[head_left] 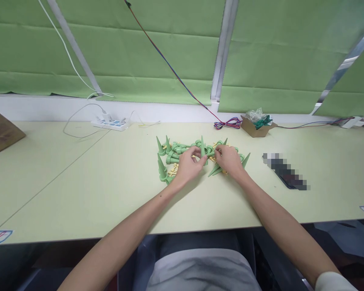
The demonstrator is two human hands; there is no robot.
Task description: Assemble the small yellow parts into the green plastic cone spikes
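My left hand is closed round a green plastic watering spike, its pointed tip sticking up past the thumb. From the right, my right hand pinches the green tubular end of a part between the hands; whether it is one piece with the spike I cannot tell. Under and around both hands lie many similar green pieces. Some cones stand upright, such as one green cone at the left; others lie flat. Small yellow pieces are scattered among them.
A phone-like dark object, partly pixelated, lies at the right. Behind stand a small cardboard box holding plastic wrap and green items, a coiled cable and a white power strip. A brown object sits far left.
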